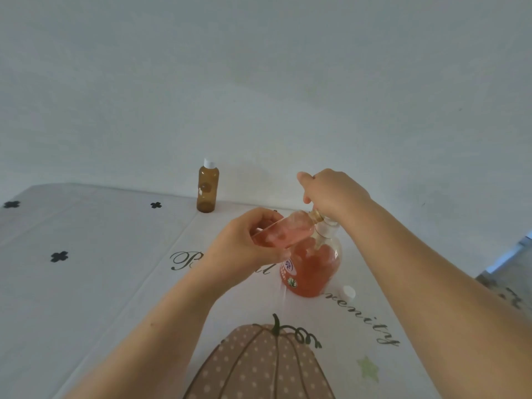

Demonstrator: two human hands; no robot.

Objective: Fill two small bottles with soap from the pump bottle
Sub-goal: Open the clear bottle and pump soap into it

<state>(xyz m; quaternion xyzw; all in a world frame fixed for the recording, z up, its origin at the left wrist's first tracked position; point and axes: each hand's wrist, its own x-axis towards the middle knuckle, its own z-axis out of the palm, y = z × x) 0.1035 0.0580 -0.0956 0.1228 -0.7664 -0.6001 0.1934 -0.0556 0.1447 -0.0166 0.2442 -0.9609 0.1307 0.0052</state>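
Observation:
A clear pump bottle of orange-pink soap stands on the table's middle. My left hand holds a small bottle tilted, almost on its side, with its open neck up against the pump spout; pink soap shows inside it. My right hand rests on the pump head, fingers closed over it. A second small bottle, amber with a white cap, stands upright near the table's far edge, apart from both hands. A white cap lies on the cloth just right of the pump bottle.
The white tablecloth carries black script, small black crosses and a dotted pumpkin print in front of me. A plain wall rises behind the table. The table's right edge drops to a floor at the far right.

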